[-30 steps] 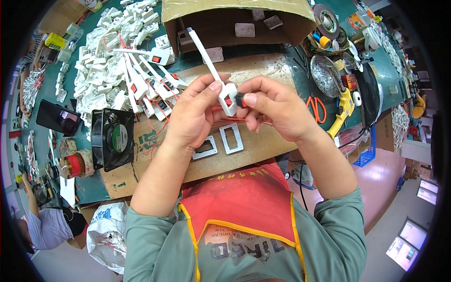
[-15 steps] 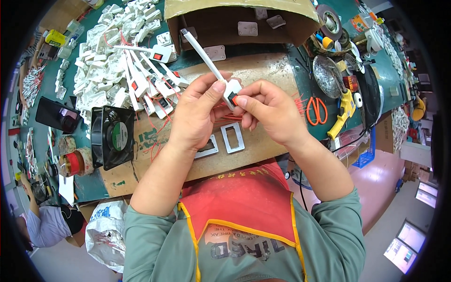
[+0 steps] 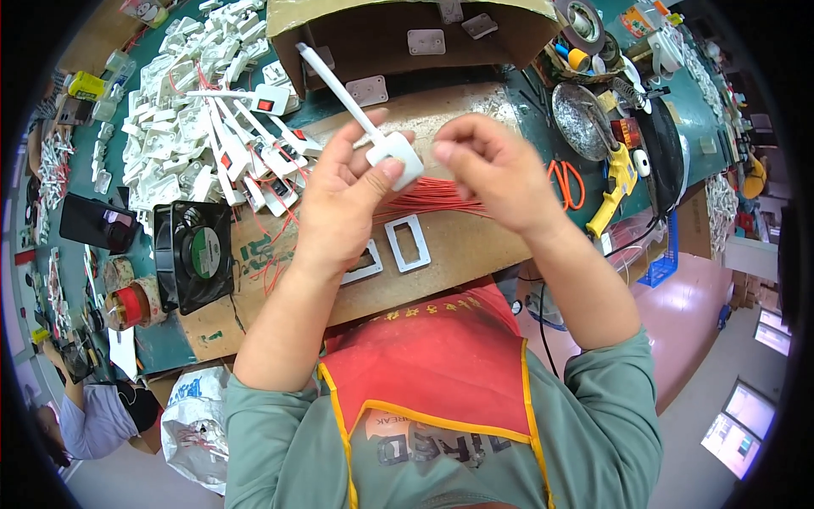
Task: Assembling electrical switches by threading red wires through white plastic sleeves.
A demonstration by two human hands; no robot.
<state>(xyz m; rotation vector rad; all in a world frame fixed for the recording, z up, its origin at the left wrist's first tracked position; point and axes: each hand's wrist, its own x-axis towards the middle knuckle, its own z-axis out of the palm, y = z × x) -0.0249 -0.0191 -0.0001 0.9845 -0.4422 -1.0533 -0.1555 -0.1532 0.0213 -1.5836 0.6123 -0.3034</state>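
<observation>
My left hand [image 3: 352, 182] is closed around a small white switch box [image 3: 397, 159], thumb on top. A plain white face of the box is turned up. From it a white cable or tube [image 3: 339, 89] slants up and left. Just to the right, my right hand [image 3: 500, 170] hovers apart from the box. Its fingers are loosely curled, thumb a little off the index finger, with nothing visible between them. Beneath the hands lies a bundle of orange-red wires [image 3: 441, 199]. Nearer to me are two pale rectangular frames [image 3: 409, 243], one partly behind my left wrist.
White switch boxes with cables [image 3: 246, 157] lie left beside a heap of white plastic housings [image 3: 170, 127]. A black fan [image 3: 193, 254] stands nearer. An open cardboard box [image 3: 373, 55] sits at the back. Rightward are orange-handled scissors [image 3: 566, 185], a metal pan [image 3: 579, 119] and a yellow glue gun [image 3: 623, 182].
The switch box has been turned over, so its red-and-black rocker no longer shows. My right hand has let go of it and moved away to the right.
</observation>
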